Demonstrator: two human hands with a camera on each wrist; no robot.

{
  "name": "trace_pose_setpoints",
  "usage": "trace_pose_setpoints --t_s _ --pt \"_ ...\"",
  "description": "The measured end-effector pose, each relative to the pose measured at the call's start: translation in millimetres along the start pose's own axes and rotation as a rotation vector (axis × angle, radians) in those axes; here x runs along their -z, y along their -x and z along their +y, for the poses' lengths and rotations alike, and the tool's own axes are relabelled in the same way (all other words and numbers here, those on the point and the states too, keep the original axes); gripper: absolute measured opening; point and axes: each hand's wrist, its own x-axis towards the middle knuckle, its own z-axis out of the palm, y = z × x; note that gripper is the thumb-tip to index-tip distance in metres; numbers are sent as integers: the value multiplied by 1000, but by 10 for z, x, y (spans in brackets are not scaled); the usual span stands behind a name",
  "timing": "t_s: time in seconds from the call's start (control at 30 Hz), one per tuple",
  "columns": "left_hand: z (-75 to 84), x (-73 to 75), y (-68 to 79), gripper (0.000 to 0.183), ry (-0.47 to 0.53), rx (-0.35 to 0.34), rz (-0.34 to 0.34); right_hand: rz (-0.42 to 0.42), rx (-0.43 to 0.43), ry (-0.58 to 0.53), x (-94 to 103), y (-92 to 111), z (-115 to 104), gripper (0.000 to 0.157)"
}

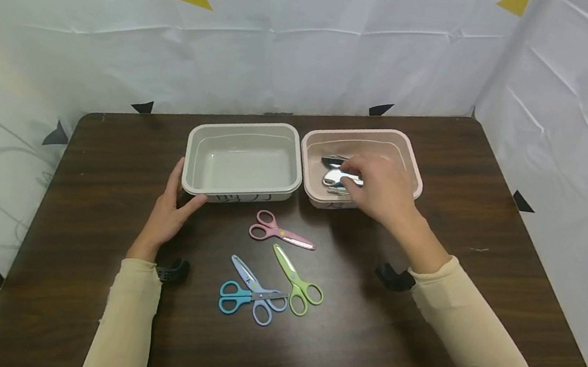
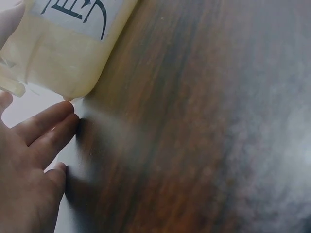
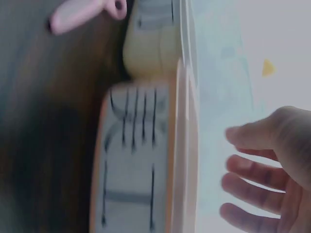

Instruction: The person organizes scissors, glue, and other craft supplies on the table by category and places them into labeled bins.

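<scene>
My left hand [image 1: 167, 217] rests at the front left corner of the light grey container [image 1: 240, 194], thumb at the front rim and fingers along its side. In the left wrist view the fingers [image 2: 53, 128] are fairly straight beside the container's lower corner. My right hand [image 1: 381, 188] is over the pink container [image 1: 407, 154], above several shiny metal spoons [image 1: 334, 176]. Thumb and index finger are spread around the spoons in the head view. The right wrist view shows the hand [image 3: 272, 170] with fingers slightly bent above the rim, nothing visible between them.
In front of the containers lie pink scissors [image 1: 272, 230], green scissors [image 1: 298, 285], light blue scissors [image 1: 258, 292] and teal-handled scissors [image 1: 236, 297], the last two crossing. White sheeting [image 1: 286, 66] stands behind the dark wooden table [image 1: 350, 349].
</scene>
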Motion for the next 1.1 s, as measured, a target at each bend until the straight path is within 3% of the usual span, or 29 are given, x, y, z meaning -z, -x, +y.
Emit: trace_pose_setpoints --t_s 0.1,0.2,0.33,0.6,0.8,1.1 --pt "8 1 2 87 -5 5 6 43 69 2 -93 124 -240 18" --pt "7 1 9 86 -4 8 10 23 166 -7 -253 265 -470 19" --pt "1 5 26 86 1 15 11 -82 272 -52 -494 471 -753 22" --pt "-16 27 21 86 -2 9 13 -291 342 -94 -817 791 -1210 32" --pt "-43 39 27 86 6 6 21 -360 370 -50 -981 923 -1372 37" --pt "-76 28 29 86 3 1 23 -326 372 -23 -1103 1012 -1419 38"
